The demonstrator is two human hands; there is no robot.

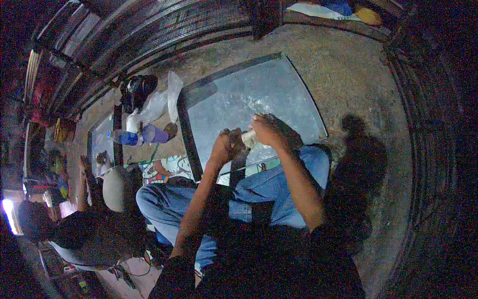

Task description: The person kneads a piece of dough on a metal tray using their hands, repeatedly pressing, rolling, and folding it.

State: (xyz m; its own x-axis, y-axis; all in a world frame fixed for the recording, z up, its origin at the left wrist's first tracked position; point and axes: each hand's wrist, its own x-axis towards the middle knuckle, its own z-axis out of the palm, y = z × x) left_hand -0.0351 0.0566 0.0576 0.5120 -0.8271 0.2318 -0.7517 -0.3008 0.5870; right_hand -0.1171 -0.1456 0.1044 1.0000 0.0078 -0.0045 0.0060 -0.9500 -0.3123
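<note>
Over the near part of a grey flat panel (234, 99) with dark edges, both my hands meet around a small pale lump (249, 139). My right hand (269, 130) has its fingers curled over the lump from the right. My left hand (227, 146) is closed against the lump's left side, its fingers bent. What the lump is made of is too blurred to tell. White smears like powder mark the panel's surface near my right hand. My legs in blue jeans lie folded at the panel's near edge.
Left of the panel stand a bottle with blue parts (124, 137), a purple cup (155, 134), a clear plastic bag (158, 104) and a black bag (139, 89). Another person (89, 224) sits at my left by a second panel (102, 137). Dark metal racks (199, 25) line the far side.
</note>
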